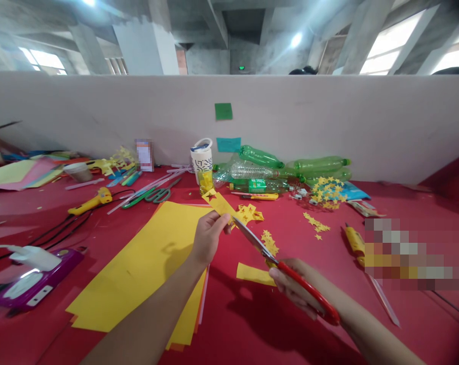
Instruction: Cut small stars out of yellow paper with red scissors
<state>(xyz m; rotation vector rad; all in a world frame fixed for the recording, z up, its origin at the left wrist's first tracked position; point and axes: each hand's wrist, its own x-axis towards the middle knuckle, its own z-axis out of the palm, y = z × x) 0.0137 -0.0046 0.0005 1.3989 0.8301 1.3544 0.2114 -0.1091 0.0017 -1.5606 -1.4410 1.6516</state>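
Currently, above the smooth red worktop (229, 324), my left fingers (224, 221) are pinching a flat yellow paper strip (222, 204), star-like gap showing, while my right fingers (280, 278) are gripping red-handled metal scissors (260, 247) against its near end.

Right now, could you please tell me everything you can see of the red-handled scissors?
The scissors have silver blades, apparently metal, and glossy red handles that look like plastic. The right hand grips the handles, partly hiding them, above the red table. They slant away from the person toward the left, blades nearly together, with tips at a yellow strip held by the left hand; whether they cut it is unclear.
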